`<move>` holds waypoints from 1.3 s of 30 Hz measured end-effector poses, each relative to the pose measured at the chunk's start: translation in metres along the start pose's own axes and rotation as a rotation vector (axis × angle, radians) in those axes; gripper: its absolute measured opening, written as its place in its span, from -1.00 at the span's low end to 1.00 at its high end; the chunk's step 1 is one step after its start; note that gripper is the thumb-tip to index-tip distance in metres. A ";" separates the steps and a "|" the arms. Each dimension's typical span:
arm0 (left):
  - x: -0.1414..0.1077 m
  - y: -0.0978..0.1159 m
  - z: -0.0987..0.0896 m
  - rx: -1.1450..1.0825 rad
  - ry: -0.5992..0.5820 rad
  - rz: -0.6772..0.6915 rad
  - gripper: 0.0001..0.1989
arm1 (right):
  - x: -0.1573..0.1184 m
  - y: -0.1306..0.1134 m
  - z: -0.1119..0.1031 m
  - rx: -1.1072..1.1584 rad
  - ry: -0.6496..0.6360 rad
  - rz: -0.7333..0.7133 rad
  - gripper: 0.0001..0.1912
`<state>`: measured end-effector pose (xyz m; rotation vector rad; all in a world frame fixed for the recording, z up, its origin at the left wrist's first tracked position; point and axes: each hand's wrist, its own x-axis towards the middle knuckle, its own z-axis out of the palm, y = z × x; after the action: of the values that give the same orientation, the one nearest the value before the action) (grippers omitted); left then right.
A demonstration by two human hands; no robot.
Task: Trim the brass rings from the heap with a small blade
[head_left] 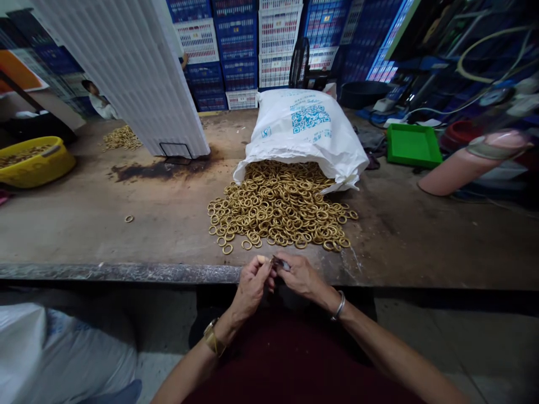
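My left hand [252, 282] and my right hand [304, 275] meet just over the table's front edge. Between the thumb and fingers of the right is a small hand tool [281, 263] with a dark end and a pale grey part; its exact kind is unclear. The left fingers are pinched at the tool's dark end, and whatever they hold is hidden. Just beyond both hands lies a heap of brass-coloured rings [282, 210], spilling from the mouth of a white woven sack [290, 126] with blue print.
One loose ring [129, 219] lies left on the wooden table [168, 235]. A white corrugated panel [138, 73] stands in a wire holder. At left is a yellow basin [46, 168]; at right, a green tray [414, 146] and a pink cylinder [463, 168]. Another person [99, 101] is behind.
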<state>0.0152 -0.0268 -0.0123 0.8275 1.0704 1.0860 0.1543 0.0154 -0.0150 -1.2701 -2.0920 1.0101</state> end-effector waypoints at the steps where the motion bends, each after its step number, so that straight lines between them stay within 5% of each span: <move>1: 0.000 0.000 0.000 0.018 0.004 0.013 -0.71 | -0.001 0.000 0.000 -0.040 -0.023 -0.034 -0.87; 23: -0.013 0.005 -0.003 0.066 -0.040 0.050 -0.72 | 0.008 -0.008 -0.010 -0.276 -0.232 -0.024 -0.84; 28: -0.019 0.012 -0.005 -0.199 -0.076 -0.006 -0.74 | 0.022 -0.005 0.002 -0.430 -0.103 -0.001 -0.84; 32: -0.017 0.011 -0.016 -0.340 0.058 -0.034 -0.74 | 0.038 -0.007 0.017 -0.480 0.031 -0.017 -0.78; 39: -0.016 0.013 -0.031 -0.507 0.110 -0.078 -0.82 | 0.058 -0.021 0.027 -0.561 0.004 0.014 -0.80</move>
<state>-0.0198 -0.0375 -0.0058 0.3225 0.8526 1.2741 0.0977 0.0515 -0.0129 -1.5348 -2.4603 0.4247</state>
